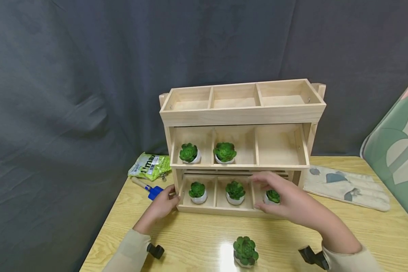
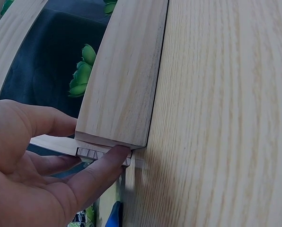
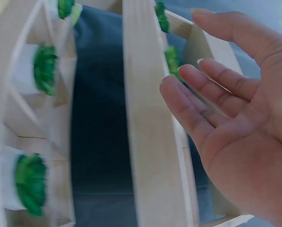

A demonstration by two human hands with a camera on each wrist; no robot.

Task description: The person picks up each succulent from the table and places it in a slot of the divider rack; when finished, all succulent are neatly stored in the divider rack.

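A three-tier wooden plant shelf (image 1: 244, 116) stands on the table. My left hand (image 1: 164, 206) grips the bottom tier's left corner; in the left wrist view its thumb lies by the front board (image 2: 122, 71) and its fingers reach round the end. At the bottom right, my right hand (image 1: 285, 194) holds nothing, its fingers spread and slightly bent, partly covering a potted succulent (image 1: 273, 196). Two more succulents sit in the bottom left (image 1: 198, 192) and bottom middle (image 1: 235, 192) compartments. The middle tier bears one at left (image 1: 189, 153) and another at centre (image 1: 224, 152).
Another potted succulent (image 1: 245, 251) stands on the table (image 1: 197, 234) in front of the shelf. Left of the shelf lie a green-white packet (image 1: 149, 166) and a small blue shovel (image 1: 154, 192). A patterned cloth glove (image 1: 346, 187) lies at right. A dark curtain (image 1: 224, 41) hangs behind.
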